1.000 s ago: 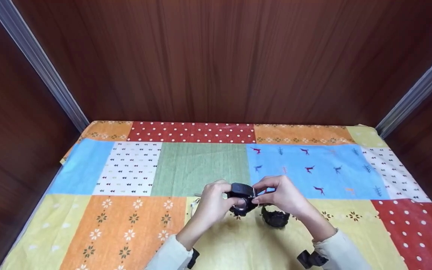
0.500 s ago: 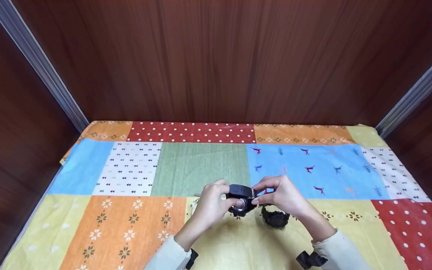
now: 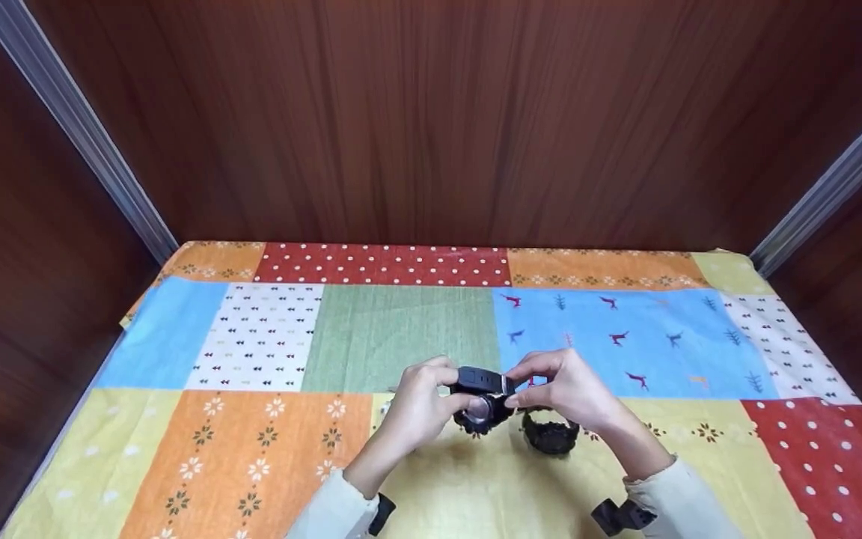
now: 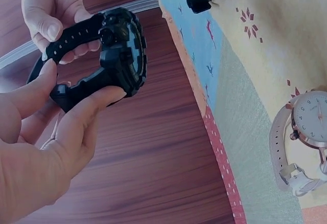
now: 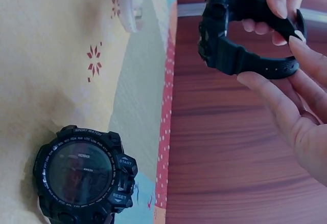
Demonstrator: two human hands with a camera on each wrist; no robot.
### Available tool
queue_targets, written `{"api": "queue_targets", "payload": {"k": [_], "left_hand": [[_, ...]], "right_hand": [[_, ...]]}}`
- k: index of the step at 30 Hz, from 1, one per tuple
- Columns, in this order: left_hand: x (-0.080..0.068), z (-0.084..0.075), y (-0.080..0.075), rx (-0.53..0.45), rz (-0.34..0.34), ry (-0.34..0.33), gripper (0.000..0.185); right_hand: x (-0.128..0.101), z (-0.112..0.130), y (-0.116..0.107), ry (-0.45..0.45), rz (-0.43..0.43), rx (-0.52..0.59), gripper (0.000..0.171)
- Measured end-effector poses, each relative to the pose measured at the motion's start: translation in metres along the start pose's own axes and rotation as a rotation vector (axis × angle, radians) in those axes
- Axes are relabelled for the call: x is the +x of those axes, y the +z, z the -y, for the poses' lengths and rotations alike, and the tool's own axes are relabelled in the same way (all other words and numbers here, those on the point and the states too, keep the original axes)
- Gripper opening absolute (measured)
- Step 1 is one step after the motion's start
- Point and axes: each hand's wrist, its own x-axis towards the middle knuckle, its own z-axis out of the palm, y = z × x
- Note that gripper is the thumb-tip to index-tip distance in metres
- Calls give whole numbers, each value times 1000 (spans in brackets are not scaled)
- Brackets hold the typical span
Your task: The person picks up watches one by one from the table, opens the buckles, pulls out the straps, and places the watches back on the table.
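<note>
Over the last second little has changed: the black watch has turned slightly in the fingers, and its buckle shows a touch more clearly beside the fingertips of the right hand, while both hands have stayed almost in place. The watch hangs above the near half of the desk, about midway between its left and right edges and well apart from the far edge. The left grip is clamped on the watch, with the fingers of the left hand on the strap and near the case; the right grip pinches the strap close to the buckle. From the wrist views the strap bends round into a loop, but the fingers hide where its ends meet, so whether they are joined cannot be told. So small a turn suggests that the work is fine handling at the buckle and that this step is not yet done. A second black watch lies on the desk, just beside the held one toward the right edge, and a pale watch lies toward the left edge, mostly behind the left hand in the head view; neither is being touched.
</note>
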Motion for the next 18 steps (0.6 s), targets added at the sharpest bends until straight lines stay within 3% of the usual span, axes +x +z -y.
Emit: {"api": "queue_targets", "payload": {"k": [9,18], "left_hand": [[2,-5,-4,69,40,-57,9],[4,-10,-3,118,50,-73,20]], "right_hand": [[1,4,3,3,3,-87,20],[2,6,11,-65,-27,-177,20]]}}
